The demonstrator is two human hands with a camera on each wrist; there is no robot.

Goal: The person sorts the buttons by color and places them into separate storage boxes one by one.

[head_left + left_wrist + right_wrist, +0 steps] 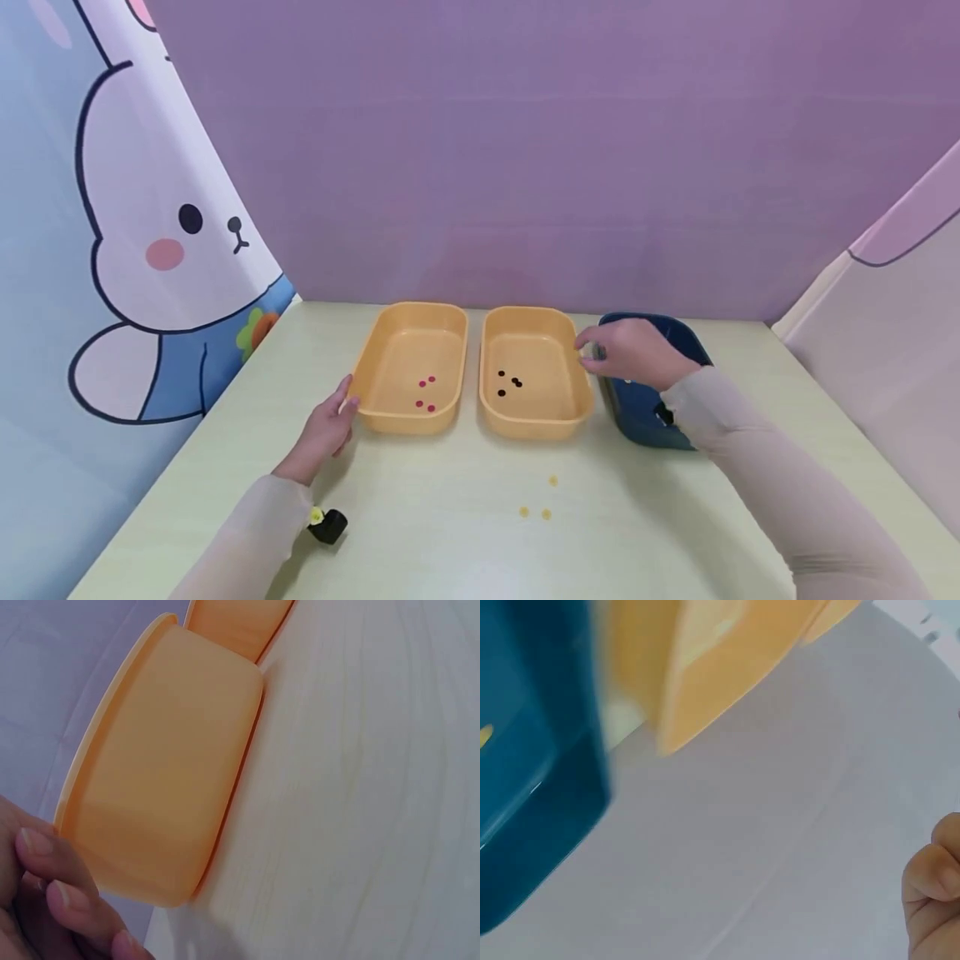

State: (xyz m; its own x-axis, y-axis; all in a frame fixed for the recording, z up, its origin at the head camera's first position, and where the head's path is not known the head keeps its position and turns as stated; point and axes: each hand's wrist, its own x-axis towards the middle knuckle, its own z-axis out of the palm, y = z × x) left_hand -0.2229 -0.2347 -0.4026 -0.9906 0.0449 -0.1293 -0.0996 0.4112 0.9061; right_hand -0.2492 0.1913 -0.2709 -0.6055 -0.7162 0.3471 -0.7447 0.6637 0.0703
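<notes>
My left hand (pixel 325 429) touches the front left corner of a yellow-orange tray (pixel 410 422), its loosely bent fingers (pixel 73 898) beside the wall in the left wrist view. Several pink discs (pixel 431 408) lie in that tray. A second yellow-orange tray (pixel 534 427) holds several black discs (pixel 502 392). Above the gap between this tray and a dark blue tray (pixel 645 433) is my right hand (pixel 630 352). Its thumb and index finger are bent toward each other; anything between the tips is too small to make out. One yellow piece (pixel 485 736) shows inside the blue tray.
Three small yellow pieces (pixel 546 514) lie on the pale table (pixel 435 533) in front of the trays. A purple cloth (pixel 480 167) hangs behind, and a rabbit-print cloth (pixel 135 208) stands at the left. Both wrists wear small black cameras (pixel 327 527).
</notes>
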